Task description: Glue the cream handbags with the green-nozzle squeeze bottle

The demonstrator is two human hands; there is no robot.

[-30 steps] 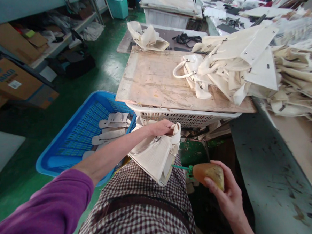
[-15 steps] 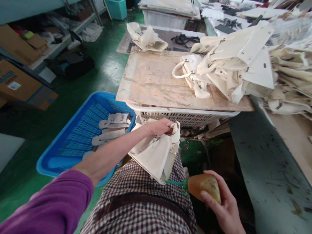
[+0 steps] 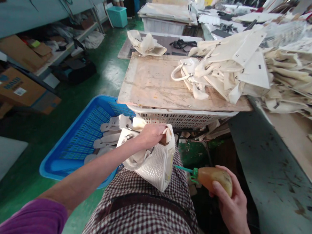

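A white handbag (image 3: pixel 153 165) with a crocodile-like texture and a looped handle rests over my lap. My left hand (image 3: pixel 153 133) is closed on the bag's upper edge near its right corner; some of the fingers are hidden inside it. In my right hand (image 3: pixel 231 197) lies an amber squeeze bottle (image 3: pixel 212 177), gripped between thumb and fingers. Its thin green nozzle (image 3: pixel 184 168) points left towards the bag's side edge, with a small gap between them.
A blue basket (image 3: pixel 62 154) holding several pale strap pieces (image 3: pixel 107 139) stands on the floor at left. Ahead, a wooden board (image 3: pixel 149 81) lies over a white basket (image 3: pixel 184 118). Cream bag pieces (image 3: pixel 226 71) are heaped on it. A grey-sided table (image 3: pixel 268 178) borders the right.
The handbag has turned, so its textured face and handle now show. My right hand has drawn the bottle to the right and slightly up, its nozzle away from the bag.
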